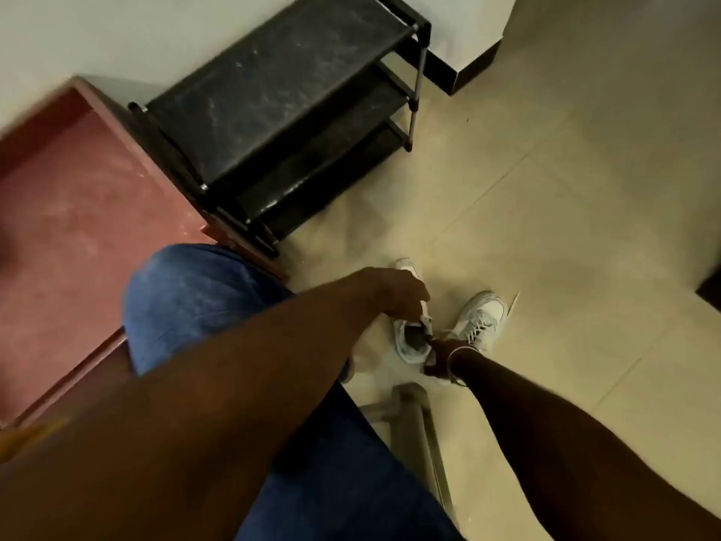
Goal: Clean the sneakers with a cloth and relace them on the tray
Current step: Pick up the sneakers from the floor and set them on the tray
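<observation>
Two white sneakers stand on the tiled floor below me. The left sneaker (407, 343) points away with its dark opening toward me. My left hand (390, 290) reaches over it, and its curled fingers grip the upper by the tongue. The right sneaker (483, 318) has laces and sits just to the right, angled outward. My right hand (437, 359), with a bracelet on the wrist, lies in shadow between the two heels and touches the left sneaker's collar. Its fingers are too dark to make out. No cloth is in view.
A black three-tier shoe rack (281, 95) stands against the wall ahead. A reddish-brown surface with a raised rim (78, 212) lies to the left. My knee in blue jeans (195, 294) is beside it, and a metal frame (413, 411) is under my seat. Beige floor tiles (565, 228) stretch to the right.
</observation>
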